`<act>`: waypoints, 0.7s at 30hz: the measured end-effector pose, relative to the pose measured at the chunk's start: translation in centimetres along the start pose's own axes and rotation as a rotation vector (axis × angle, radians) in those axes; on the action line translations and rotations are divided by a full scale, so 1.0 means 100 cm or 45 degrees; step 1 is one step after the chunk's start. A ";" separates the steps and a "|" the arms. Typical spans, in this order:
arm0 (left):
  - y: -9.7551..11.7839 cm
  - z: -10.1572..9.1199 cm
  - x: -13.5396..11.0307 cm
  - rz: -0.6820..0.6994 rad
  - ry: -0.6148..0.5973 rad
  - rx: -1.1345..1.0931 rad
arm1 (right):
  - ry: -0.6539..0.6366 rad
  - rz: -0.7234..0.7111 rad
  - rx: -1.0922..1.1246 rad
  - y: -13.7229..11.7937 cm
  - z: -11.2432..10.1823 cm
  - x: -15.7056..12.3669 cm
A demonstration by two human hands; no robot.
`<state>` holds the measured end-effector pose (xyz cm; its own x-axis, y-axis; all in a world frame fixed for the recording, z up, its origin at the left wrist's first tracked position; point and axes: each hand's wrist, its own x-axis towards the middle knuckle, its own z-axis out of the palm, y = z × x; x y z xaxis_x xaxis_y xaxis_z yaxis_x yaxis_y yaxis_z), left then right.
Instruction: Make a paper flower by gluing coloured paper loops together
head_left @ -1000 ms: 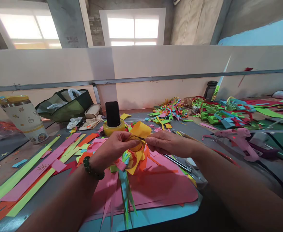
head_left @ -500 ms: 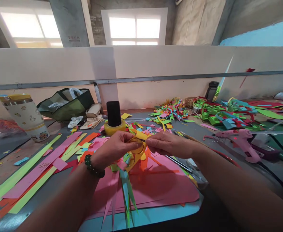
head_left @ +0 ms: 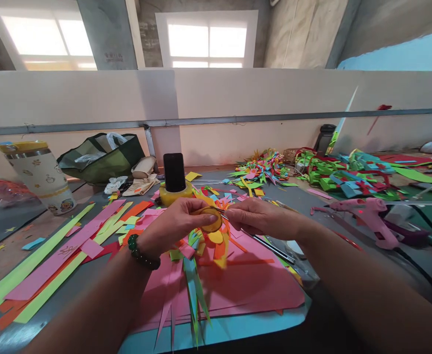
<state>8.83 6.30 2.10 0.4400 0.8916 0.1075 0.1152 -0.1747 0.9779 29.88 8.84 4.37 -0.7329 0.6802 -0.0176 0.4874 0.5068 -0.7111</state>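
My left hand [head_left: 181, 219] pinches a round yellow paper piece [head_left: 213, 223] between thumb and fingers, above the pink paper sheets [head_left: 253, 290]. My right hand [head_left: 258, 216] is closed around scissors [head_left: 222, 212]; their thin metal blades touch the edge of the yellow paper, and the handles are hidden in the fingers. Just below, a blurred yellow scrap [head_left: 221, 263] is over the pink sheet. Under my left hand lie curled paper bits and pointed blue and green strips [head_left: 193, 285].
A phone [head_left: 174, 172] stands in a yellow tape roll [head_left: 168, 196]. Long paper strips [head_left: 61, 255] and a tumbler [head_left: 41, 177] are at left. A pink glue gun [head_left: 374, 219] with its cord sits at right. A pen [head_left: 275, 250] lies by my right forearm. Paper ornaments [head_left: 263, 167] are piled behind.
The yellow paper has turned and its round face now shows more. The blades are more visible. A loose yellow scrap has appeared below my hands.
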 end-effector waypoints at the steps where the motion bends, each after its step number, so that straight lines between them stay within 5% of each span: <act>1: 0.000 0.000 0.000 -0.008 0.005 -0.003 | -0.003 -0.003 -0.022 0.000 0.000 0.000; 9: 0.002 0.001 0.000 -0.054 -0.040 0.011 | -0.023 -0.037 -0.144 -0.004 0.002 -0.001; 21: -0.002 -0.002 0.003 0.052 0.140 -0.102 | 0.001 -0.001 -0.152 -0.006 -0.002 -0.004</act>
<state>8.77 6.70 1.97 0.3419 0.9256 0.1625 0.0254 -0.1820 0.9830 30.00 8.42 4.93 -0.7328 0.6802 -0.0164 0.5400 0.5668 -0.6222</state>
